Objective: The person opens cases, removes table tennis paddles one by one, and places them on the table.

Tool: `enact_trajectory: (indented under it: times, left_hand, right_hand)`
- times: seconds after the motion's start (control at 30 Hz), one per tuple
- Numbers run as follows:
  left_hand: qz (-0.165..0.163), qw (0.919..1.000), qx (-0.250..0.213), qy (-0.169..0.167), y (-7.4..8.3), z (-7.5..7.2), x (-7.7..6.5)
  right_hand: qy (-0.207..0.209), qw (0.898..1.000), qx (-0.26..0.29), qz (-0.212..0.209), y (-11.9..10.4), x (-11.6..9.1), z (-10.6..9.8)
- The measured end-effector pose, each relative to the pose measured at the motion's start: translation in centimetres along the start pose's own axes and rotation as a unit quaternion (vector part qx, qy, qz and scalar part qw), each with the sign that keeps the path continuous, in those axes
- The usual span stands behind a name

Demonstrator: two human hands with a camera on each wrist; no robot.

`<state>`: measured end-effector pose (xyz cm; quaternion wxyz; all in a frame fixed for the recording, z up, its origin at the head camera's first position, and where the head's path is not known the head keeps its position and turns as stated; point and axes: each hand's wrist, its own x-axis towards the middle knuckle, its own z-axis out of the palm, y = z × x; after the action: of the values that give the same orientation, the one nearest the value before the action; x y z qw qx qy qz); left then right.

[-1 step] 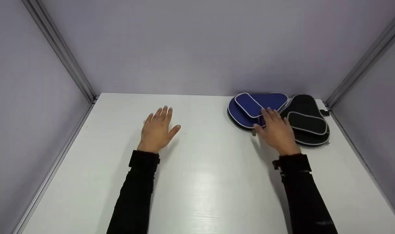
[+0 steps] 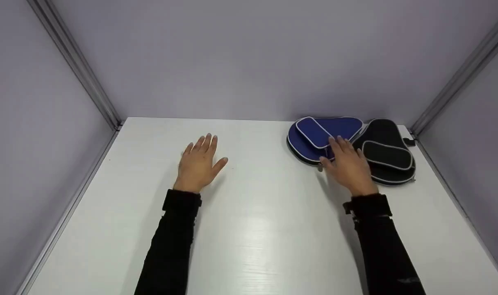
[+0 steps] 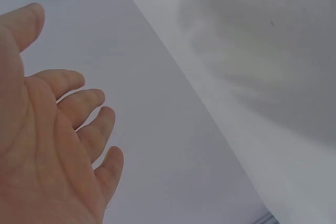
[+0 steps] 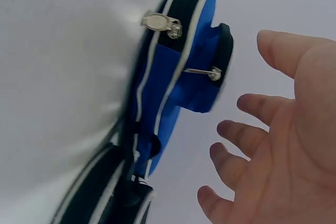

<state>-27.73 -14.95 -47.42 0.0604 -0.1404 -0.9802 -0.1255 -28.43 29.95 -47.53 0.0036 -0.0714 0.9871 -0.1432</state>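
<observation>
A blue zipped paddle case (image 2: 314,135) with white piping lies at the back right of the white table (image 2: 265,229). Beside it, partly overlapping, lies a black case (image 2: 386,153). My right hand (image 2: 347,162) hovers over the blue case's near edge with its fingers straight, holding nothing. In the right wrist view the blue case (image 4: 178,87) and its metal zipper pull (image 4: 160,23) sit just beyond the spread fingers (image 4: 236,129). My left hand (image 2: 199,162) is stretched out over the bare table at centre left, palm down. Its fingers (image 3: 79,103) are relaxed and empty.
Grey walls (image 2: 249,57) with metal corner posts (image 2: 76,61) enclose the table on three sides. The black case lies close to the right back corner. Both forearms wear black sleeves (image 2: 171,241).
</observation>
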Motion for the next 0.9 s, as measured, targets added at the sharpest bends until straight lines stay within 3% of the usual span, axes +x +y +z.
enact_trajectory:
  times: [0.27,0.57,0.9]
  left_hand:
    - [0.006,0.9997,-0.007,-0.022,0.5,0.0,0.2]
    - [0.019,0.9993,0.001,-0.031,0.7,0.1,0.3]
    - [0.044,0.9985,-0.008,-0.032,1.5,-0.4,0.3]
  right_hand:
    - [-0.017,1.000,0.026,0.005,0.4,0.3,0.8]
    - [-0.032,0.997,0.077,0.007,0.4,0.2,0.4]
    - [-0.057,0.993,0.097,-0.031,-0.6,0.5,0.3]
